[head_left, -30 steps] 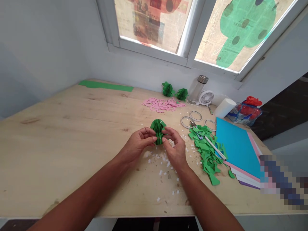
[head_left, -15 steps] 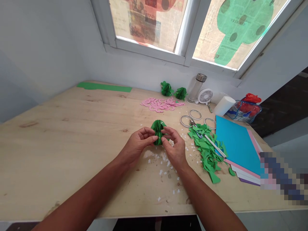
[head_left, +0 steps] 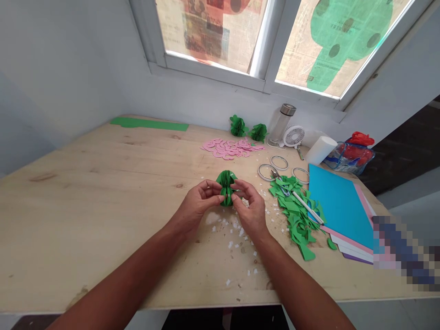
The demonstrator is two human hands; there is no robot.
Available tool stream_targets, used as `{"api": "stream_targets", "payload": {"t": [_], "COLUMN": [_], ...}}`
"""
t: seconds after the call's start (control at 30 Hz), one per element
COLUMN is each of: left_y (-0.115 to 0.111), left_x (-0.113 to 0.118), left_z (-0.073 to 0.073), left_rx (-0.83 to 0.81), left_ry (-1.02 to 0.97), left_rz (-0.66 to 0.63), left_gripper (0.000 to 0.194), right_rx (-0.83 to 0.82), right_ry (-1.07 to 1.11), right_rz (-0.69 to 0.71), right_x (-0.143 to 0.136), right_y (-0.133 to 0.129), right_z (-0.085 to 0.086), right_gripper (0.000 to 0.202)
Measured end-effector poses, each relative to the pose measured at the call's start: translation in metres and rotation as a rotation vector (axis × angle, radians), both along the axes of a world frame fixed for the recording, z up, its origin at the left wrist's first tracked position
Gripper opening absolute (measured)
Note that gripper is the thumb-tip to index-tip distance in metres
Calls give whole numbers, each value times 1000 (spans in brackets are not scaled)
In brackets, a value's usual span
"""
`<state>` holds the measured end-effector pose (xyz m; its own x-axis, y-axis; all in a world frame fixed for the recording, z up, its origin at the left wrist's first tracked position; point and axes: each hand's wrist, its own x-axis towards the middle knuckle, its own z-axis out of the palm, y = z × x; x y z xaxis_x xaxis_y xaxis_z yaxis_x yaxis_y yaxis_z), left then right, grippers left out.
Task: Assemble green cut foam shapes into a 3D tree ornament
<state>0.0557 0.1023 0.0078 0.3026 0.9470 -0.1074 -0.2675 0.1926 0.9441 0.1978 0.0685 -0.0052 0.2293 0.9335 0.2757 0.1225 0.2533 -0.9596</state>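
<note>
Between both hands, over the wooden table [head_left: 113, 206], is a layered green paper ornament [head_left: 226, 185] with many folded leaves fanned out. My left hand [head_left: 201, 201] pinches its left side between thumb and fingers. On its right side, my right hand [head_left: 250, 206] grips the paper the same way, thumb toward me. Small white paper bits [head_left: 233, 229] lie scattered on the tabletop below and to the right of the hands. Two similar green paper ornaments [head_left: 238, 125] stand at the back by the wall.
Pink paper cutouts [head_left: 230, 149] lie behind the hands. To the right are tape rolls [head_left: 278, 162], pliers-like scissors [head_left: 277, 175], green scraps [head_left: 295, 215], a white pen [head_left: 307, 207] and blue paper sheets [head_left: 338, 206]. A glass bottle [head_left: 282, 126], small fan [head_left: 294, 136] and white roll [head_left: 321, 150] stand behind.
Both hands keep their hold on the green paper ornament. Its lower folds look slightly more spread toward me; the view has shifted very slightly.
</note>
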Motion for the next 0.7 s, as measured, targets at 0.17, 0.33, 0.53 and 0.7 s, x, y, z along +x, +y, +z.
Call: {"api": "stream_targets", "payload": {"t": [0.17, 0.33, 0.53, 0.7], "left_y": [1, 0, -3, -4], "left_x": [1, 2, 3, 4], "left_z": [0, 2, 6, 6], "left_rx": [17, 48, 69, 80], "left_ry": [12, 17, 47, 58], "left_rz": [20, 20, 31, 25], "left_gripper": [32, 34, 34, 33], "right_rx": [-3, 3, 17, 20], "right_ry": [6, -6, -24, -30], "right_rz": [-1, -7, -11, -13], "right_x": [0, 0, -1, -1], "right_y": [0, 1, 1, 0], "right_z": [0, -2, -2, -2], "right_gripper": [35, 36, 36, 36]}}
